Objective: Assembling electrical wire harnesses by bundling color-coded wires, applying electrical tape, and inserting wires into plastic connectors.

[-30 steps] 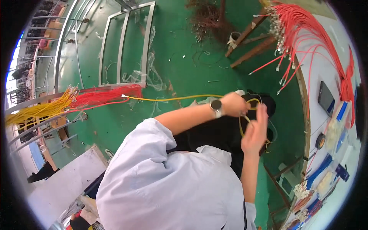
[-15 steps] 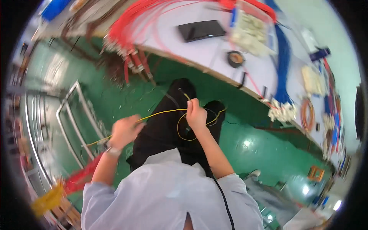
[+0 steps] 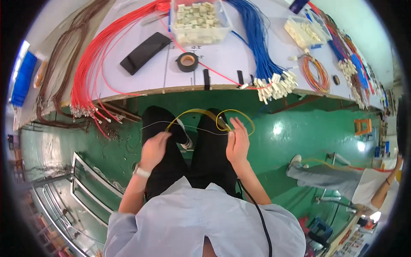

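Right hand [image 3: 238, 143]: I pinch the yellow wire [image 3: 201, 115] loop so it stays round.
Left hand [image 3: 154, 147]: curled, gripping the wire's other end.

The yellow wire [image 3: 201, 113] at frame centre has smooth, slightly glossy plastic insulation. The green floor [image 3: 299, 128] shines wet-glossy. The bench [image 3: 150, 81] top looks matt white with a raw wooden edge. The tape roll [image 3: 187, 61] is matt black, the shirt [image 3: 192, 222] soft cloth.

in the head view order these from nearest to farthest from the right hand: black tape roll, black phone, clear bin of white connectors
From the right hand:
1. Black tape roll, on the table straight ahead, slightly left.
2. Black phone, further left on the table.
3. Clear bin of white connectors, at the table's far side.
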The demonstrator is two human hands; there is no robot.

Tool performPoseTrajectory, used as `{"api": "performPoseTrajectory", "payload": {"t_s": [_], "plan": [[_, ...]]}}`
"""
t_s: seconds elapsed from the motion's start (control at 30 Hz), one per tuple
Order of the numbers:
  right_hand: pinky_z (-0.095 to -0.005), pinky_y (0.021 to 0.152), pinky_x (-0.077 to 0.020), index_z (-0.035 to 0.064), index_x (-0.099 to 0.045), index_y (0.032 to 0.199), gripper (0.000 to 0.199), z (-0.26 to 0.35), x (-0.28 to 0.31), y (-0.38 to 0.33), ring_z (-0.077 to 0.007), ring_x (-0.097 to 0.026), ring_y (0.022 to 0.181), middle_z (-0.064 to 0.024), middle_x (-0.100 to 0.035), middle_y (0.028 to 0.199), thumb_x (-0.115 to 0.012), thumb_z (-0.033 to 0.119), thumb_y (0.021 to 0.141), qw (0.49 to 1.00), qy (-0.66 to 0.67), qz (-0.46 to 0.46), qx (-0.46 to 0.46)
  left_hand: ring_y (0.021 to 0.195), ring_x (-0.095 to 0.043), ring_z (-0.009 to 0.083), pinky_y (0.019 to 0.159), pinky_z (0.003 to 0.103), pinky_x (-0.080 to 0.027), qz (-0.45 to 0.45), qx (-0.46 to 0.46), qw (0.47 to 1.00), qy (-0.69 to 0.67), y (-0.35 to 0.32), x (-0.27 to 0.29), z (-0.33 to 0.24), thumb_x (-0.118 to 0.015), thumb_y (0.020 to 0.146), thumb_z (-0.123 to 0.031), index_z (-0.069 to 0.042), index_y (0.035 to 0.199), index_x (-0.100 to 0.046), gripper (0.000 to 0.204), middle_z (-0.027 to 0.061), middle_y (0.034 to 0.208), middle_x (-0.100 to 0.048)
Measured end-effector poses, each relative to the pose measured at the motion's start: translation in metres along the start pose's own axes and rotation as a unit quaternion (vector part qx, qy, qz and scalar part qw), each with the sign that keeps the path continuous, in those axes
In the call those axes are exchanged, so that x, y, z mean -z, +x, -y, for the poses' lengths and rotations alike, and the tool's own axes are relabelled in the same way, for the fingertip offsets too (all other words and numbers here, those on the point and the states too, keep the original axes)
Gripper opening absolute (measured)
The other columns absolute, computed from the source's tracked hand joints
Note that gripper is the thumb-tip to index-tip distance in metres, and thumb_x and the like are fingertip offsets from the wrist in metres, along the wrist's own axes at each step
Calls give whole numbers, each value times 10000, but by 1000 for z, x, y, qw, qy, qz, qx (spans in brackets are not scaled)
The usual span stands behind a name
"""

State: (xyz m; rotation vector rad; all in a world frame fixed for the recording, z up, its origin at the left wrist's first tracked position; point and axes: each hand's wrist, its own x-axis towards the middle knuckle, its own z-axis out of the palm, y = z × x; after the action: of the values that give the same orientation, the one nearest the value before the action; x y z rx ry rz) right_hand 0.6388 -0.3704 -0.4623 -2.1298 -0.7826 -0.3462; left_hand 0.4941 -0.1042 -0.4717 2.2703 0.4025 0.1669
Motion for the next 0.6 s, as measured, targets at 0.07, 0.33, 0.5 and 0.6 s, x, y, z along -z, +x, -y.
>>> {"api": "performPoseTrajectory", "payload": {"t_s": [0.07,0.33,0.5,0.6], "plan": [[-519,1011,-388,-17,-530,784,122,32,9,17,-453,-521,1187,-245,-551,1288,-486,55,872,995,33,-60,74,854,-669,313,736,415,-518,136,-15,977,-166,41,-16,-39,-507,954,-84,-32,1219,-555,274,160,923,-681],[-628,1035,-278,61,-636,815,93,82,8,32,-515,-334,1322,-279,-399,1410,-673,131,767,989,3,-107,99,1101,-578,254,987,372,-423,233,-63,789,-565,48,-21,-140,-374,975,-423,29,1333,-465,584,165,1163,-610],[-477,1004,-420,15,-644,831,116,88,6,38,-424,-472,1250,-258,-440,1373,-697,85,755,970,192,67,134,875,-614,159,814,296,-481,-19,-64,903,-423,11,-21,-133,-346,1046,-236,2,1018,-558,320,103,963,-633],[-442,1002,-426,53,-563,1185,340,88,10,34,-347,-510,1233,-242,-455,1368,-634,90,854,923,361,118,58,857,-626,213,761,299,-495,-65,-128,894,-425,21,7,-139,-359,1037,-205,26,917,-556,326,157,918,-647]]}}
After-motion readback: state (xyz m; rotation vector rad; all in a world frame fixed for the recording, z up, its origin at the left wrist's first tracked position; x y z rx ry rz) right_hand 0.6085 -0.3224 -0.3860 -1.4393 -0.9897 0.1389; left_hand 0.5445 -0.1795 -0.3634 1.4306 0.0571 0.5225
